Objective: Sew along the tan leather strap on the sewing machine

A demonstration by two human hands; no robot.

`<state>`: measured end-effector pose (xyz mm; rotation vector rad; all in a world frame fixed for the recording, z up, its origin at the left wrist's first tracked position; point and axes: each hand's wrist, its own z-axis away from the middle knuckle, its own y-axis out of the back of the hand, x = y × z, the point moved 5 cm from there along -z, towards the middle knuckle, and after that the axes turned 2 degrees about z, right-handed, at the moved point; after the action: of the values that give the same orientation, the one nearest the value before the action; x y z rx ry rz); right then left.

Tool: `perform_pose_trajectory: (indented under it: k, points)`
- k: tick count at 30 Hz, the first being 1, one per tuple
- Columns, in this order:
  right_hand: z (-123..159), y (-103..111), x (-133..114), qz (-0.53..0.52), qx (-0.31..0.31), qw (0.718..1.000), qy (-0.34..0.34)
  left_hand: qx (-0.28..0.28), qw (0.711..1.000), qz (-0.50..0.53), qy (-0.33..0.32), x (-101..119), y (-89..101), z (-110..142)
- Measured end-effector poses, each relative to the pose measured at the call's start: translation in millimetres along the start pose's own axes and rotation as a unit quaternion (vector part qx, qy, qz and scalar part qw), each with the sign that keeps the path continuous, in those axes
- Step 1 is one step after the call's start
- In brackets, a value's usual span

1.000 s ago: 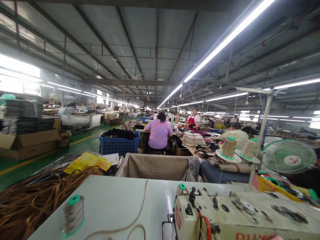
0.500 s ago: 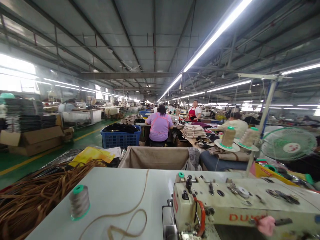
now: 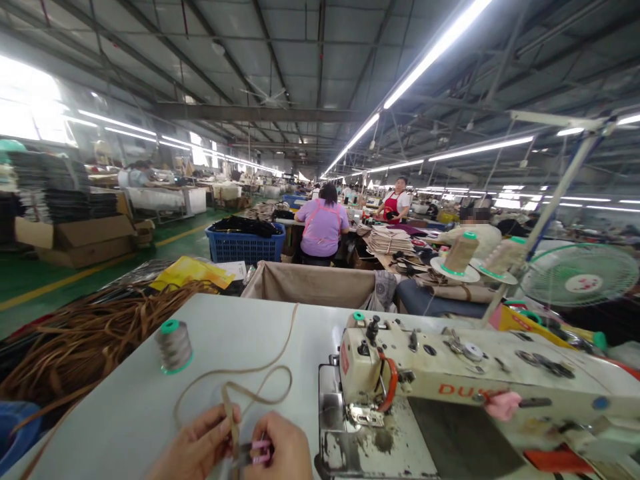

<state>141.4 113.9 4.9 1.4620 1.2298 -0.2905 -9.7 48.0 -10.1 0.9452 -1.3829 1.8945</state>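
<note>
My left hand point(image 3: 203, 440) pinches a narrow tan strap point(image 3: 227, 403) between thumb and fingers, low in the head view. Close beside it, my right hand point(image 3: 285, 443) is closed around small pink-handled thread snips point(image 3: 261, 451). Their dark blades point left and lie at the strap; whether they cut it I cannot tell. Loose loops of the strap curve over the pale tabletop point(image 3: 135, 413) and run up to its far edge. A cone of grey thread point(image 3: 173, 347) stands upright to the left. Right of my hands is a sewing machine point(image 3: 425, 373).
A heap of brown straps point(image 3: 100, 327) lies along the left side, with a blue container point(image 3: 17, 433) below it. Beyond the table is a fabric-lined bin point(image 3: 310, 283). Thread cones point(image 3: 460, 255) and a fan point(image 3: 580, 280) are at right. Co-workers point(image 3: 323, 227) are ahead.
Both hands have come into view at the bottom, the left on the strap and the right with the snips. The view has tipped downward, showing more of the table and machine.
</note>
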Motion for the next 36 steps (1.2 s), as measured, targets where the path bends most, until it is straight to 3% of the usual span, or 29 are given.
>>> perform_pose_trajectory:
  k: [2, 6, 9, 13, 22, 30, 36]
  points:
    - [2, 17, -13, -0.040, -0.030, 0.999, -0.016, -0.005, 1.000, 0.002, -0.016, 9, -4.3, 3]
    - [-2, 42, -19, -0.121, -0.032, 0.989, -0.076, 0.015, 0.999, 0.036, -0.038, 22, -9.3, 7]
    - [-4, 41, -17, -0.183, -0.038, 0.978, -0.088, 0.025, 0.997, 0.052, -0.056, 28, -11.6, 8]
    - [-2, 38, -22, -0.208, -0.051, 0.976, -0.047, 0.024, 0.996, 0.064, -0.052, 30, -12.6, 7]
    - [-1, 39, -36, -0.152, -0.077, 0.985, 0.037, -0.002, 0.998, 0.046, -0.047, 27, -12.7, 5]
    - [0, 38, -39, -0.074, -0.108, 0.990, 0.049, -0.039, 0.998, 0.000, -0.042, 25, -15.6, 8]
    - [1, 38, -37, -0.076, -0.111, 0.990, 0.050, -0.061, 0.997, -0.007, -0.049, 26, -19.0, 8]
